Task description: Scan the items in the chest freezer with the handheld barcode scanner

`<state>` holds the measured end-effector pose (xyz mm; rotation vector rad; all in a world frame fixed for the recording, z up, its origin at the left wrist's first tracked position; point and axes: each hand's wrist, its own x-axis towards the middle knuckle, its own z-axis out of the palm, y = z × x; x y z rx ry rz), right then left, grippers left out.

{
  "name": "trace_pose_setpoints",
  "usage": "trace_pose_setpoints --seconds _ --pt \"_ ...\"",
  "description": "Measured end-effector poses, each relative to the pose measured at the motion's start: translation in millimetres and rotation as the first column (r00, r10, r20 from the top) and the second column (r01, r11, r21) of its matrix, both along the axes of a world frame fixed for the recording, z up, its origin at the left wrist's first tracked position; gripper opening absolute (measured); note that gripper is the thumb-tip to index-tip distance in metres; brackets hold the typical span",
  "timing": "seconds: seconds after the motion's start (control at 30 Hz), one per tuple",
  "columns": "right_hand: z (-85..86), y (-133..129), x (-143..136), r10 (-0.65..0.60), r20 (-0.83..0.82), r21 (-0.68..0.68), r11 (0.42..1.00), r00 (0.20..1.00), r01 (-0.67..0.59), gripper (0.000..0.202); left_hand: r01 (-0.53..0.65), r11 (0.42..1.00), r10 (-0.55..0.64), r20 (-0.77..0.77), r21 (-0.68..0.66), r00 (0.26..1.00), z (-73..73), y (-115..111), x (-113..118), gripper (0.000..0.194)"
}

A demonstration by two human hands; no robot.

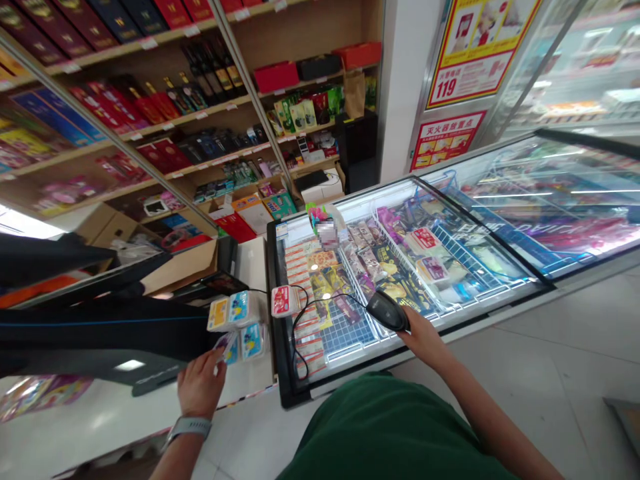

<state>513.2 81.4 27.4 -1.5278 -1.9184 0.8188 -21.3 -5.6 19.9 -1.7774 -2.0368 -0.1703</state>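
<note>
My right hand is wrapped round a black barcode scanner, held above the glass lid of the freezer. A dark cable loops from the scanner across the glass. Over the white counter, my left hand has its fingertips closed on a small purple-labelled tub, partly hidden by the fingers. Just beyond it, stacked plastic tubs with blue labels stand beside a yellow-labelled tub. A red-labelled tub sits apart on the freezer's left edge.
A large dark machine stands on the counter at left. Behind it are an open cardboard box and shelves of boxes and bottles. Wrapped frozen goods fill baskets under the freezer glass. A white pillar rises behind.
</note>
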Motion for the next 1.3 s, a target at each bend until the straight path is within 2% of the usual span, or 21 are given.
trace_pose_setpoints --seconds 0.2,0.47,0.6,0.8,0.97,1.1,1.3 --pt "0.1 1 2 0.031 -0.022 0.015 0.999 0.999 -0.03 0.033 0.051 0.995 -0.055 -0.045 -0.089 0.997 -9.0 -8 -7 0.028" --pt "-1.9 2 4 0.007 -0.052 -0.004 1.0 0.999 -0.007 0.035 0.098 0.978 -0.104 -0.021 -0.184 0.994 -26.0 -14 -12 0.032" --pt "-0.1 1 5 -0.005 -0.049 -0.023 1.0 0.999 0.004 0.037 0.108 0.981 -0.111 -0.01 -0.163 0.994 -25.1 -15 -8 0.034" --pt "3.0 2 5 -0.026 -0.021 -0.009 1.0 0.999 0.025 0.037 0.144 0.988 -0.144 -0.001 -0.058 0.99 -18.1 -13 3 0.031" --pt "2.0 0 4 -0.013 0.025 0.03 0.999 1.0 0.012 0.035 0.306 0.952 -0.307 0.03 0.034 0.951 -6.5 3 25 0.019" --pt "-1.0 -2 4 0.007 0.084 0.102 0.995 0.996 -0.016 0.047 0.447 0.892 -0.452 0.096 0.073 0.887 1.3 20 56 0.011" --pt "-2.3 -2 6 0.014 0.111 0.226 0.973 0.994 -0.039 0.055 0.531 0.847 -0.518 0.256 0.02 0.816 -0.6 43 110 0.014"
